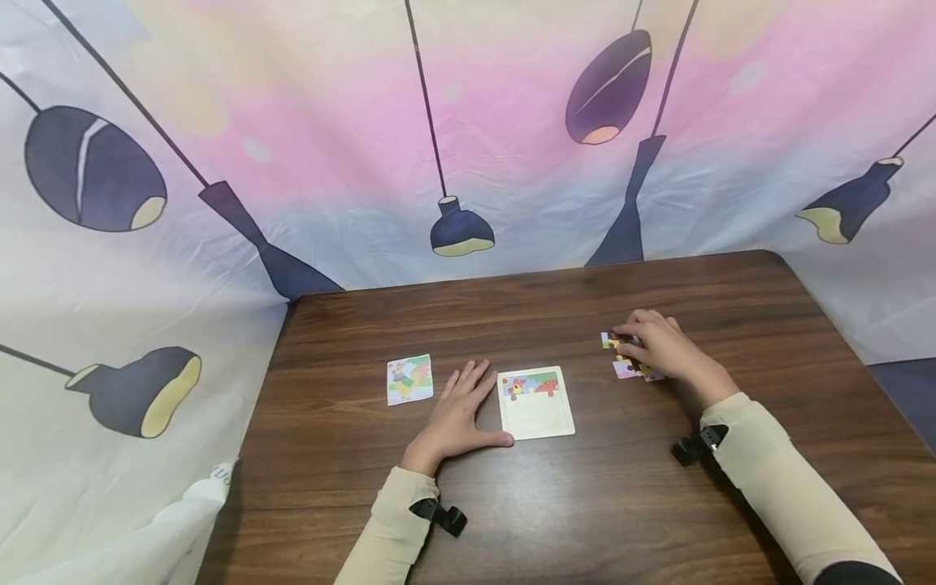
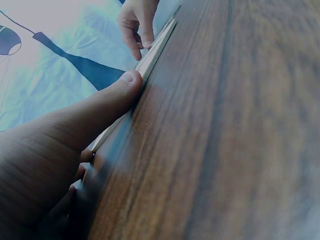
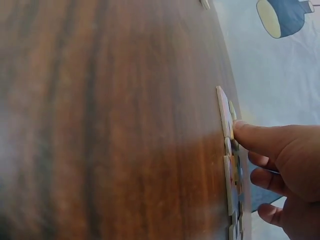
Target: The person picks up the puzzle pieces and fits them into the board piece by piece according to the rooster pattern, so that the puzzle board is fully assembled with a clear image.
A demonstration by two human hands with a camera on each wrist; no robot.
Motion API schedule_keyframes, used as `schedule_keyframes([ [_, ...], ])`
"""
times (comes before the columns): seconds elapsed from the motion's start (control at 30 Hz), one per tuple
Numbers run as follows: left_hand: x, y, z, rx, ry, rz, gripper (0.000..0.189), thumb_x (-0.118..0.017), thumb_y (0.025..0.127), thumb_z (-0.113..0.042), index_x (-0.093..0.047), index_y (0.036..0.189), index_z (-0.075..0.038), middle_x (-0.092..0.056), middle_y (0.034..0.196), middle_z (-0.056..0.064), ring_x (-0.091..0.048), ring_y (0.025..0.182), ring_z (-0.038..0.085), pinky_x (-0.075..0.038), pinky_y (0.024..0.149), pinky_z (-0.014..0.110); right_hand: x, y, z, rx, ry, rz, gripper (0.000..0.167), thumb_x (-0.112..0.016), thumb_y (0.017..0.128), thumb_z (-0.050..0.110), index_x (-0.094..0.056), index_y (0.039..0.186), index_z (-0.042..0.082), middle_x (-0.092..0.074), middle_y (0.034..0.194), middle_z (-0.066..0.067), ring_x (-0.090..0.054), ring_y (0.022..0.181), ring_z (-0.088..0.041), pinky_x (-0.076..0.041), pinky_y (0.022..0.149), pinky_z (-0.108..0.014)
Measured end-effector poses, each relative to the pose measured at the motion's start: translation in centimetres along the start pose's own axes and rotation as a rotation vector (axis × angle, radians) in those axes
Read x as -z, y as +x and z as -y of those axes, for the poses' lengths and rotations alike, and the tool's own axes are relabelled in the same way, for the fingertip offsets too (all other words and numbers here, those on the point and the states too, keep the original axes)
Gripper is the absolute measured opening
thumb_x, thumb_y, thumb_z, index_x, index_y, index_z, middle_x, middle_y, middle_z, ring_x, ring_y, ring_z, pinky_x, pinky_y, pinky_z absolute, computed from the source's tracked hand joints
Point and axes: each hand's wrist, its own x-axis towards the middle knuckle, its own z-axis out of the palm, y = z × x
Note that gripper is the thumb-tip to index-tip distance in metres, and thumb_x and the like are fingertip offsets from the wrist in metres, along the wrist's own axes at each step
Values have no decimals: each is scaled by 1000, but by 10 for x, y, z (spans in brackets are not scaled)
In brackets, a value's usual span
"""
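Note:
A square white puzzle tray point(image 1: 537, 416) lies mid-table, with a row of colourful jigsaw pieces point(image 1: 530, 383) along its far side. My left hand point(image 1: 453, 418) rests at the tray's left edge, fingers spread and thumb touching its near left corner. In the left wrist view, the thumb point(image 2: 112, 100) presses against the tray's thin edge point(image 2: 159, 52). My right hand point(image 1: 665, 349) is over a cluster of loose jigsaw pieces point(image 1: 626, 370) to the right. Its thumb point(image 3: 255, 135) touches a piece there; the index fingertip is hidden, so a pinch cannot be confirmed.
A square picture card point(image 1: 410, 379) with a cartoon animal lies left of my left hand. The dark wooden table point(image 1: 585, 504) meets a printed curtain point(image 1: 351, 162) at its far and left edges. A black camera is strapped to each wrist.

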Motion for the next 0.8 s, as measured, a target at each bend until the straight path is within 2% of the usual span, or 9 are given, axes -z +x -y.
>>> schedule_keyframes([
  [0.23,1,0,-1,11,-12,9,111,-85,81,-63,-37,165,-8,-19,176,9,-8,163,30,-8,132,53,1,1,0,-20,26,18,28,-76,100,17,-75,124,2,-67,112,-12,-58,107,-36,-39,84,-53],
  [0.43,2,0,-2,10,-10,6,110,-85,81,-63,-37,165,-8,-20,175,10,-9,163,30,-9,132,54,-3,1,8,1,38,-10,24,-77,99,17,-76,118,3,-67,110,-11,-58,107,-36,-36,80,-50],
  [0.67,2,0,-2,1,-5,-3,110,-85,81,-62,-37,164,-7,-21,175,11,-10,163,31,-10,131,54,-7,4,32,63,58,-59,22,-80,97,19,-77,115,6,-66,104,-5,-58,102,-32,-36,80,-47],
  [0.8,3,0,-3,6,-12,2,110,-85,82,-62,-37,164,-7,-21,175,10,-9,163,31,-9,132,54,-15,7,52,131,68,-71,20,-82,95,20,-78,111,9,-65,100,-3,-58,98,-27,-37,80,-44],
])
